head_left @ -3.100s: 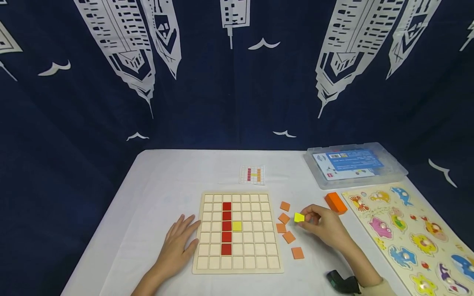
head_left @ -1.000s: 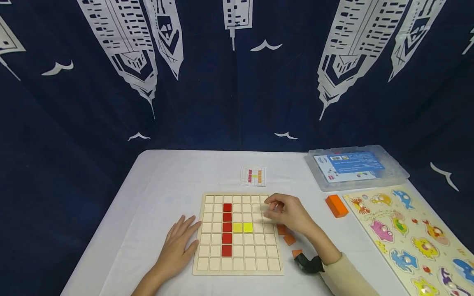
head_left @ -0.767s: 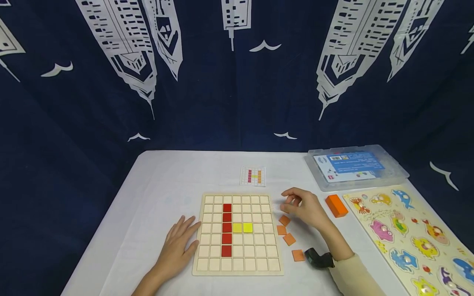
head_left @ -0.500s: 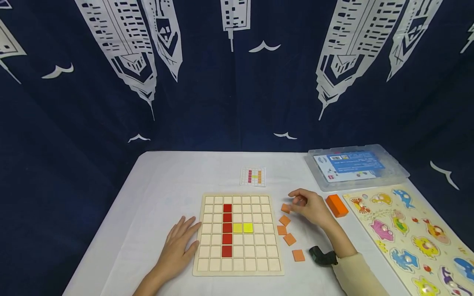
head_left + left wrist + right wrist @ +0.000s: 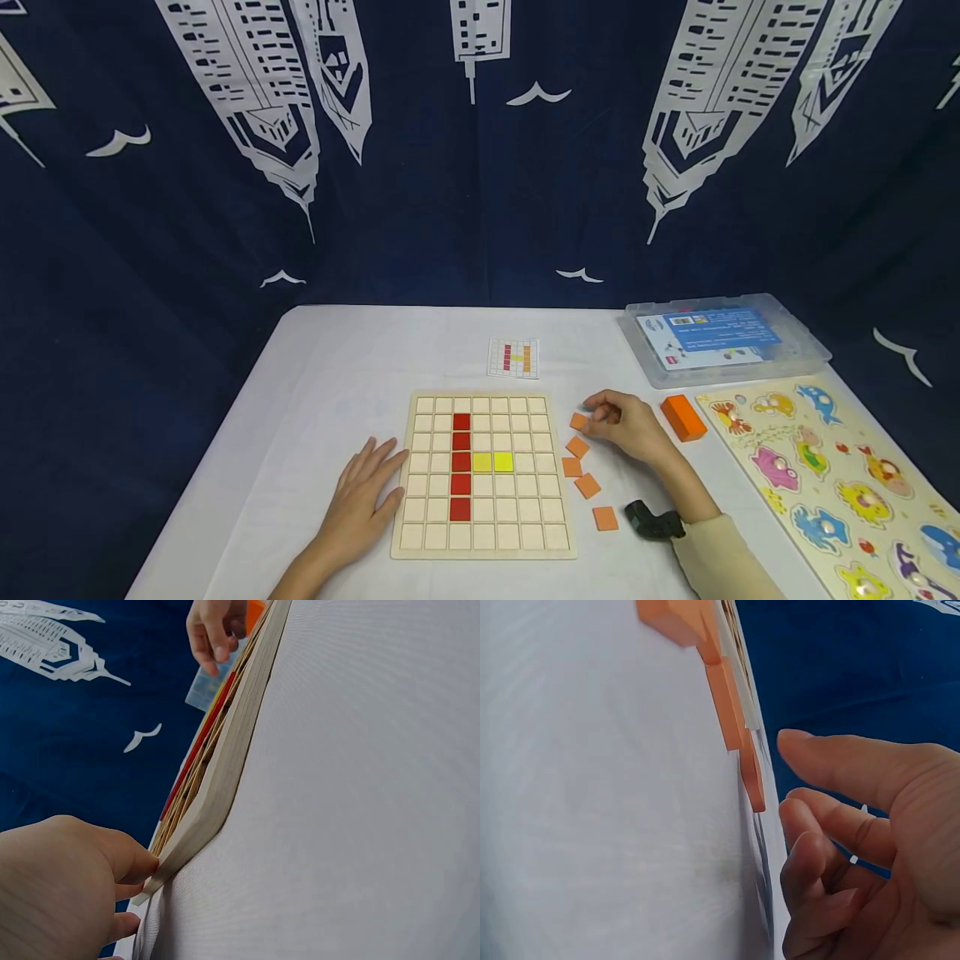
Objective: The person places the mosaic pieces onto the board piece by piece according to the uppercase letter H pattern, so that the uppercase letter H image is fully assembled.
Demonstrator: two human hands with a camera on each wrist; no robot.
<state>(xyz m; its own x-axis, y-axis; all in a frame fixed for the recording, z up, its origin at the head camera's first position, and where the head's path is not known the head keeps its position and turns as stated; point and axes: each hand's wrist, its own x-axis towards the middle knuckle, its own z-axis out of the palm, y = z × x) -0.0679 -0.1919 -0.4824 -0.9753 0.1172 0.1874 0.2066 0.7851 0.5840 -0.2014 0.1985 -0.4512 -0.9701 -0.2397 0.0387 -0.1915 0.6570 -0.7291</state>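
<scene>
In the head view, a wooden grid board (image 5: 522, 530) lies on the table, with a column of red square tiles (image 5: 461, 462) and two yellow tiles (image 5: 492, 462) set in its cells. My left hand (image 5: 363, 490) rests along the board's left edge, fingers extended; the left wrist view shows the thumb against that edge. To the right of the board, my right hand (image 5: 626, 423) hovers by the farthest orange tile (image 5: 579, 421). Its thumb and fingers (image 5: 802, 855) stand apart in the right wrist view, holding nothing. Several other orange tiles (image 5: 588, 486) lie loose nearby.
Behind the board lies a small pattern card (image 5: 513, 358). An orange block (image 5: 683, 417), an animal puzzle board (image 5: 810, 450) and a clear plastic case (image 5: 787, 346) occupy the right side. A dark blue patterned cloth (image 5: 420, 208) hangs beyond the table.
The second yellow tile went from my right hand into the cell beside the first. Empty, that hand then moved back right to the farthest orange tile. My left hand stayed put.
</scene>
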